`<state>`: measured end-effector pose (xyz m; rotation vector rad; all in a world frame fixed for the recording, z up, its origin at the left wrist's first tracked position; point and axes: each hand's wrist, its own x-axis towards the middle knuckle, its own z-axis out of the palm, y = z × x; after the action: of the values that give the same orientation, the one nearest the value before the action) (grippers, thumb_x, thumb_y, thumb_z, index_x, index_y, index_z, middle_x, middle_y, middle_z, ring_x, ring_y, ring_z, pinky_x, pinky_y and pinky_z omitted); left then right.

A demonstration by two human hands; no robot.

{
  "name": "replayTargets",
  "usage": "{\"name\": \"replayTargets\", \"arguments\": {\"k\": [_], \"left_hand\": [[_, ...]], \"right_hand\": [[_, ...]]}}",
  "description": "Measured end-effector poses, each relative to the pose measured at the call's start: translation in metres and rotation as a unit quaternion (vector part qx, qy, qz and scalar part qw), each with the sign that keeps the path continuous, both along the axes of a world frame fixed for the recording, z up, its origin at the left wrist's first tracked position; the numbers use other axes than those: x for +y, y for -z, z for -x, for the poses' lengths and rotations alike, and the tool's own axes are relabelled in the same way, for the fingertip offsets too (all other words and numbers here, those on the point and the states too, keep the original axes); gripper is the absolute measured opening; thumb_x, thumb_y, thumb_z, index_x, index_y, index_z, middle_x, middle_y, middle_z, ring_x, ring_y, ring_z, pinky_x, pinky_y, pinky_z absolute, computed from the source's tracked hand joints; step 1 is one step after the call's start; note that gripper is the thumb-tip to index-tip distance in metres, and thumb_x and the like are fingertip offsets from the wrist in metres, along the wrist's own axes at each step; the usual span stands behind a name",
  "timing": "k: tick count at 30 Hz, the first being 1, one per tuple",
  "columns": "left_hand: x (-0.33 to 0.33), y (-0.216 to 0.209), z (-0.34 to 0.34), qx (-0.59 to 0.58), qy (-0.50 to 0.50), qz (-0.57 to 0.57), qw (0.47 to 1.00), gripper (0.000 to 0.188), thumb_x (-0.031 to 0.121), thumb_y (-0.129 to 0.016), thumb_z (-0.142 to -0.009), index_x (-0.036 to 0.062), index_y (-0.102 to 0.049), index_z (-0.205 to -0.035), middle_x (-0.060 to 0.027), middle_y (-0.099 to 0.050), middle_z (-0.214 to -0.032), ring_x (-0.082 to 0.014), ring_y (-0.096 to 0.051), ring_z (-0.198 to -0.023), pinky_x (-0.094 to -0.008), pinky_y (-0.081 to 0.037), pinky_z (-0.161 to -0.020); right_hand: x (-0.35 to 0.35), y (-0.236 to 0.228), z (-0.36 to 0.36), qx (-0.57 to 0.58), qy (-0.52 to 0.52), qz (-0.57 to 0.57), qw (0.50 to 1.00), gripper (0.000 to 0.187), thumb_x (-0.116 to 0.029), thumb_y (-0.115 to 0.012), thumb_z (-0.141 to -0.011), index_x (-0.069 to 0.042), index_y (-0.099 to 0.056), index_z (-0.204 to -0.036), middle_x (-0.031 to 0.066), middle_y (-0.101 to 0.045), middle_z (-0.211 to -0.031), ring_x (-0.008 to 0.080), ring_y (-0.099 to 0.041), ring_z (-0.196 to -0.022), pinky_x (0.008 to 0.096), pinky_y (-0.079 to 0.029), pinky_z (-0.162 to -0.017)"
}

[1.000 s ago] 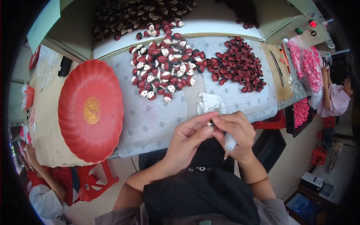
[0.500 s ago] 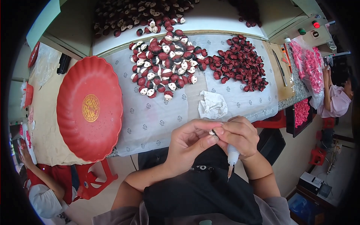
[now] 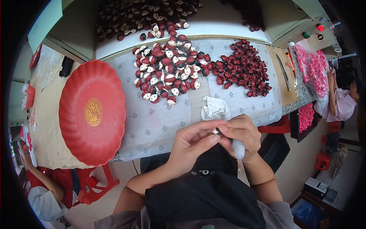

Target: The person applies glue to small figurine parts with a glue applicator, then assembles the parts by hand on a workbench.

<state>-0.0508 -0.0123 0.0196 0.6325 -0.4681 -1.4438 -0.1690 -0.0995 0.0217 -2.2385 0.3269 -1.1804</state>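
Just beyond the worktop's (image 3: pixel 152 133) near edge, the left hand (image 3: pixel 190 143) pinches one small black-and-white piece (image 3: pixel 217 131) between nearly closed thumb and fingers. The right hand's (image 3: pixel 244 135) fingertips meet it from the right, so both are equally near; its long axis is too small to tell. The right palm also grips one needle-tipped bottle (image 3: pixel 239 150), tip toward the body. Beyond lie one crumpled tissue (image 3: pixel 215 108), one scalloped red tray (image 3: pixel 87 143) at left, then two heaps, uncountable: red-and-white balls (image 3: pixel 167 68) and, rightward, dark-red cups (image 3: pixel 244 68).
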Motion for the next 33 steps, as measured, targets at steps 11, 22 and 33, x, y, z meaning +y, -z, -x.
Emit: {"name": "replayTargets", "arguments": {"k": [11, 22, 33], "left_hand": [[0.0004, 0.0071, 0.0071, 0.021, -0.031, -0.010, 0.999, 0.025, -0.002, -0.046, -0.080, -0.0043, -0.048, -0.105, -0.0105, -0.055, -0.094, -0.0155, -0.056, -0.082, -0.0255, -0.043, -0.075], [0.0021, 0.0080, 0.0077, 0.053, -0.025, -0.017, 0.998, 0.023, -0.001, -0.045, -0.080, -0.0046, -0.049, -0.103, -0.0115, -0.055, -0.093, -0.0159, -0.058, -0.079, -0.0249, -0.043, -0.074], [-0.0031, 0.0053, 0.0051, -0.005, 0.000, -0.013, 1.000, 0.027, 0.000, -0.047, -0.080, -0.0018, -0.046, -0.107, -0.0073, -0.053, -0.100, -0.0115, -0.051, -0.092, -0.0236, -0.039, -0.081]], "right_hand": [[-0.0006, 0.0044, -0.0010, -0.005, 0.012, 0.035, 0.999, 0.026, -0.007, -0.070, -0.058, -0.003, -0.058, -0.080, 0.0079, -0.058, -0.074, 0.0172, -0.052, -0.053, 0.0235, -0.041, -0.045], [0.0014, 0.0056, -0.0006, 0.004, 0.011, 0.029, 1.000, 0.027, -0.006, -0.070, -0.057, -0.003, -0.058, -0.080, 0.0080, -0.058, -0.074, 0.0173, -0.052, -0.053, 0.0234, -0.041, -0.045], [-0.0005, 0.0063, 0.0033, -0.007, 0.005, -0.071, 0.997, 0.028, -0.005, -0.070, -0.059, -0.003, -0.056, -0.083, 0.0081, -0.059, -0.079, 0.0177, -0.054, -0.060, 0.0246, -0.042, -0.052]]}}
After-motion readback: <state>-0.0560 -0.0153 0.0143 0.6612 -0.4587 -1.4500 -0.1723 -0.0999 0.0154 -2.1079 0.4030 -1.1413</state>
